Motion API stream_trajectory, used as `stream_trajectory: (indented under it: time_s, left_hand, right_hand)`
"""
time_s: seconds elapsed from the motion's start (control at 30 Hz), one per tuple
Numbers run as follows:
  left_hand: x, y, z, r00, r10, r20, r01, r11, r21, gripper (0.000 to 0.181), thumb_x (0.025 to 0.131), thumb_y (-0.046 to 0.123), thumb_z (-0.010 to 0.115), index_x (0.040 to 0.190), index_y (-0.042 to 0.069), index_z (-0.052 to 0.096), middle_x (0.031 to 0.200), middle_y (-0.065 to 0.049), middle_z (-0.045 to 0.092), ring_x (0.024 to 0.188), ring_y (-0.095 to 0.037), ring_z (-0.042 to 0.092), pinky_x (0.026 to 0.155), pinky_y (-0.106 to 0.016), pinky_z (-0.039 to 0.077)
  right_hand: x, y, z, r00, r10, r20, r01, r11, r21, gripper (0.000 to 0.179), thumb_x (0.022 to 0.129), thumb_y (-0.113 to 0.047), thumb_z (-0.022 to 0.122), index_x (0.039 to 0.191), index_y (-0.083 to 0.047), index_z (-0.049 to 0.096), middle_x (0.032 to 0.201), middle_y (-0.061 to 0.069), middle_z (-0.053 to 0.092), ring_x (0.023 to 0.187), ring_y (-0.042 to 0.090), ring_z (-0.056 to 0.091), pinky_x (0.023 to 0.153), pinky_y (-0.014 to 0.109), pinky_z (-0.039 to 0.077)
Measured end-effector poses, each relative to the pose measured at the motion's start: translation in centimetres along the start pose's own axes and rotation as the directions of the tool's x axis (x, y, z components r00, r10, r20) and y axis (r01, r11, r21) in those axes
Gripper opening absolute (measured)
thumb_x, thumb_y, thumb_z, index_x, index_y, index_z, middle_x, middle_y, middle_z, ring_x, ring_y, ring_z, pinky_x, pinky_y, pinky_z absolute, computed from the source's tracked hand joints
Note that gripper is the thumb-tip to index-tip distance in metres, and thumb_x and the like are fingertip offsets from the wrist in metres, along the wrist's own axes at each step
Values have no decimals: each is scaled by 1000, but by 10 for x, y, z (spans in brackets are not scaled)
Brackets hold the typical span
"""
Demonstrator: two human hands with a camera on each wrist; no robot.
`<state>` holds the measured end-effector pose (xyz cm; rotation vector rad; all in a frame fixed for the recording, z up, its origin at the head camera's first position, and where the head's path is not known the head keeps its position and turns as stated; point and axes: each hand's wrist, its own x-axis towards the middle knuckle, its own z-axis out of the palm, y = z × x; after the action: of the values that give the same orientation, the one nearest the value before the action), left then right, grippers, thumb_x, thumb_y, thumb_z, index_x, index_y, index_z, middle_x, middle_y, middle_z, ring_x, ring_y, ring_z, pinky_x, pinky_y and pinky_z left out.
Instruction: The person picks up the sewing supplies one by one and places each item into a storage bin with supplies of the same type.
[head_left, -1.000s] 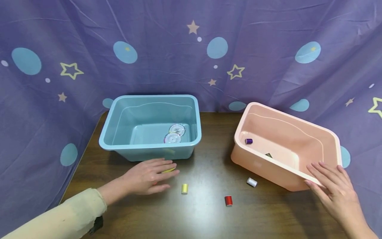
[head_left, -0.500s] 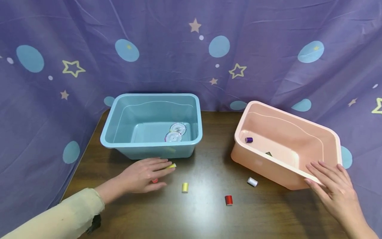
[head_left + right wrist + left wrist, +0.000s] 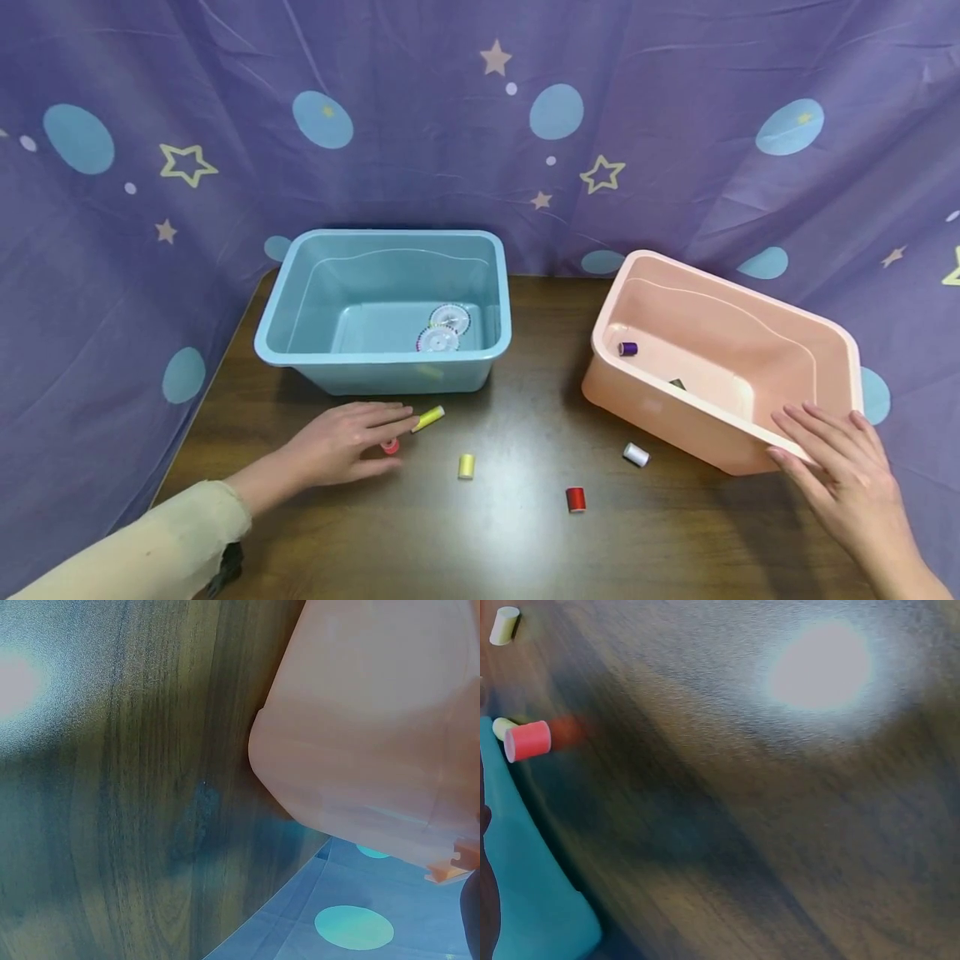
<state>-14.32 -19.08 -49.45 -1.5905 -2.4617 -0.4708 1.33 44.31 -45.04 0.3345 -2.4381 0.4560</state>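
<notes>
In the head view my left hand (image 3: 342,444) is spread low over the table, its fingers nearly straight. Its fingertips are by a slim yellow cylinder (image 3: 428,418), and a pinkish-red thread spool (image 3: 390,446) shows between finger and thumb. The left wrist view has that pinkish-red spool (image 3: 528,741) in front of a pale cylinder's end. My right hand (image 3: 843,471) rests with extended fingers over the near right rim of the pink bin (image 3: 720,431). Inside that bin lie a purple thread spool (image 3: 627,349) and a small dark piece (image 3: 678,384), partly hidden by the front wall.
A blue bin (image 3: 382,358) stands behind my left hand, with two pin wheels (image 3: 438,338) inside. On the table lie a yellow spool (image 3: 467,467), a red spool (image 3: 576,499) and a white spool (image 3: 636,454). A purple curtain (image 3: 420,167) hangs behind.
My left hand has drawn back to the left, uncovering more of the yellow cylinder and the pinkish-red spool. My right hand stays on the pink bin's rim. The head view has shifted slightly.
</notes>
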Motion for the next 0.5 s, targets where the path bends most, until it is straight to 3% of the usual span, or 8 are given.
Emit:
stream_trajectory:
  time_s: [0.3, 0.5]
  left_hand:
    - [-11, 0, 1, 994, -109, 24, 110, 993, -44, 64, 82, 34, 94, 137, 10, 74, 134, -3, 75, 116, -22, 74, 91, -44, 63]
    - [-15, -1, 8, 993, -114, -24, 112, 992, -56, 58, 80, 29, 96, 132, 10, 77, 125, -2, 78, 108, -19, 76, 84, -41, 64]
  right_hand:
    - [1, -1, -1, 1000, 6, 5, -6, 1000, -5, 66, 104, -66, 55, 129, -10, 78, 147, -26, 56, 146, -4, 43, 130, 43, 20]
    - [-1, -2, -1, 1000, 20, 7, -20, 1000, 7, 66, 103, -67, 57, 131, -11, 78, 145, -6, 68, 147, -2, 44, 131, 46, 20]
